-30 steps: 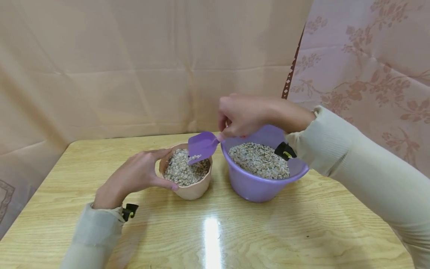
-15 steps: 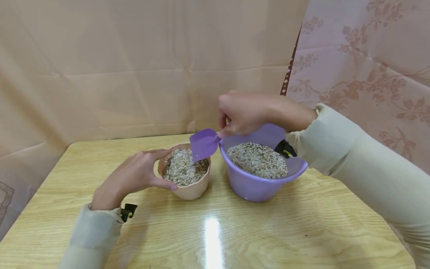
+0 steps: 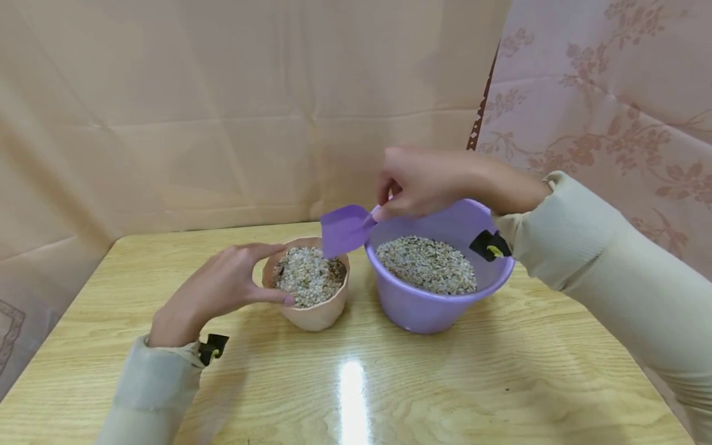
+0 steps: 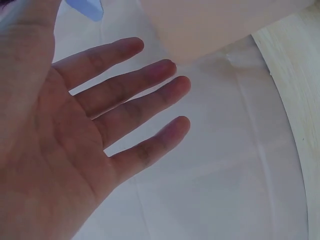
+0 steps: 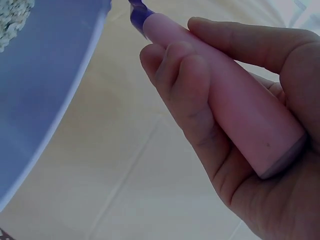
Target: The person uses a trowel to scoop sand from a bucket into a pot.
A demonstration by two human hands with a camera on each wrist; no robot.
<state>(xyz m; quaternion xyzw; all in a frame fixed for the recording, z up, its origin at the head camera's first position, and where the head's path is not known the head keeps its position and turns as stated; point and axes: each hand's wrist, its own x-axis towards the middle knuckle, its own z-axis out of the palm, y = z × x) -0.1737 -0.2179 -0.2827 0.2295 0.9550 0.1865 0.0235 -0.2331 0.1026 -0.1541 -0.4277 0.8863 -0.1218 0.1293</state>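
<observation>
My right hand [image 3: 425, 182] grips the pink handle [image 5: 235, 95] of a trowel, its fingers wrapped round it in the right wrist view. The trowel's purple blade [image 3: 346, 231] hangs tilted between a peach flowerpot [image 3: 316, 319] and a lilac basin [image 3: 414, 312], with no grains visible on it. Pale, gravel-like grains [image 3: 309, 278] fill much of the flowerpot. My left hand [image 3: 222, 290] rests at the flowerpot's left side, thumb on the near rim and forefinger by the far rim. In the left wrist view its fingers [image 4: 135, 110] are straight and spread.
More speckled grains [image 3: 428, 264] lie in the basin, right of the flowerpot. Both vessels stand on a wood-grain table [image 3: 267, 389]. Behind it hangs a beige curtain [image 3: 222, 123], with a flowered cloth [image 3: 606, 123] at the right.
The trowel has moved up and right, away from above the flowerpot, with my right hand. Grains that lay on its blade are gone. My left hand has hardly moved.
</observation>
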